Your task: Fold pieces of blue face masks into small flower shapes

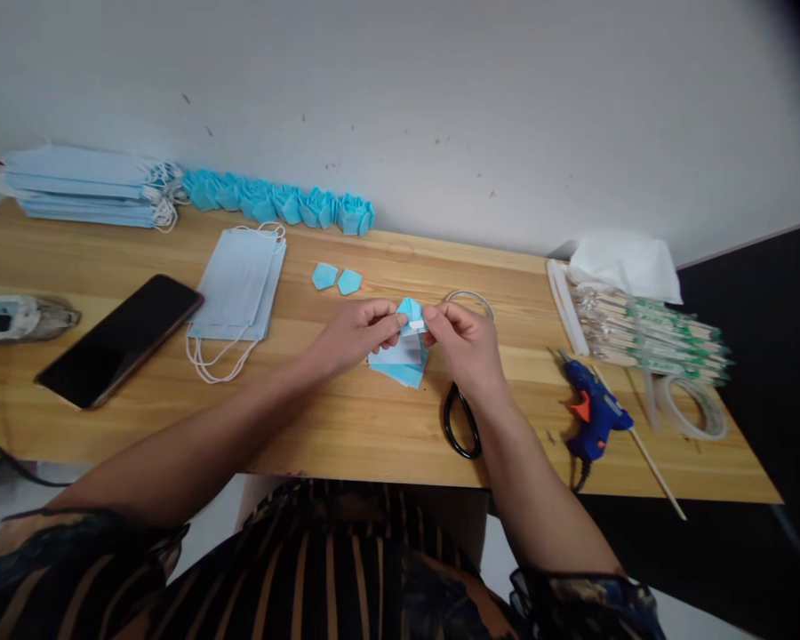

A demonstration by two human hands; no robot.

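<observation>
Between both hands is a small folded piece of blue fabric with a white strip along its lower edge. My left hand pinches its left side and my right hand pinches its right side. Just beneath, flat on the table, lie cut blue and white fabric pieces. Two folded blue petal shapes rest side by side beyond my left hand. Partly hidden under my right hand and forearm are black-handled scissors. A ring-shaped roll shows behind that hand.
Against the wall stand a stack of face masks and a row of blue fabric roses. More masks and a phone lie left. At right are a blue glue gun, wrapped sticks and a tape roll.
</observation>
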